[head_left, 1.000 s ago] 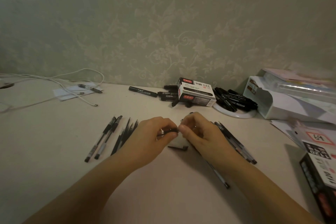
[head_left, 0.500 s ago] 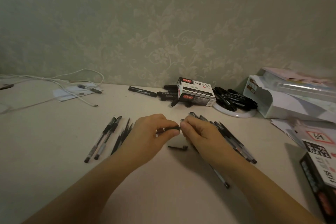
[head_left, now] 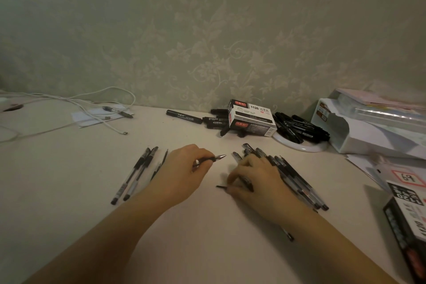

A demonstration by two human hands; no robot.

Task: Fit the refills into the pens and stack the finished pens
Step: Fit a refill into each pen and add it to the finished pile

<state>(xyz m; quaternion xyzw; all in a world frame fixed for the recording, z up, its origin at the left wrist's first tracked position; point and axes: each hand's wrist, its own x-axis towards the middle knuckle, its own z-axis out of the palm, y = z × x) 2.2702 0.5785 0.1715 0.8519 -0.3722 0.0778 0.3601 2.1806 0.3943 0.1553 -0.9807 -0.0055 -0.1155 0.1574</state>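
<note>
While your left hand (head_left: 182,168) pinches a pen (head_left: 211,158) at frame centre, tip pointing right, your right hand (head_left: 255,180) curls over a black cap (head_left: 222,187) beside the pen pile (head_left: 290,173). Bare table (head_left: 207,237) lies open below; two pens (head_left: 136,175) lie centre-left.

pale green floral wallpaper (head_left: 207,41), black pens (head_left: 136,175), white cable (head_left: 92,108), cream table (head_left: 69,168)
</note>
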